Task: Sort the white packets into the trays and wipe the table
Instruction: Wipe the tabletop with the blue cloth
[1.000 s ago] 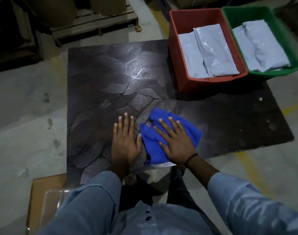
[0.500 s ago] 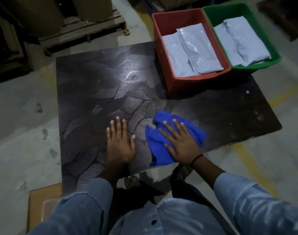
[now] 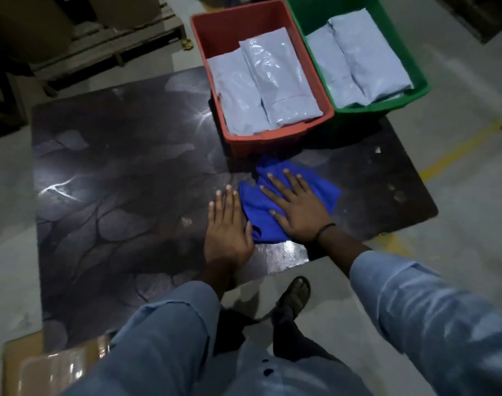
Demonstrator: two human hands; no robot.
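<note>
Glossy dark table (image 3: 129,167); soft blue cloth (image 3: 261,201); shiny plastic packets (image 3: 275,81); plastic trays (image 3: 272,134).

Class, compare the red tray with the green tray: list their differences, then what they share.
Colour: the red tray against the green tray. Place: the red tray stands to the left, the green tray beside it on the right. Cloth: the blue cloth lies just before the red tray's near wall; the green tray stands clear of it. Shared: each holds two white packets side by side.
</note>
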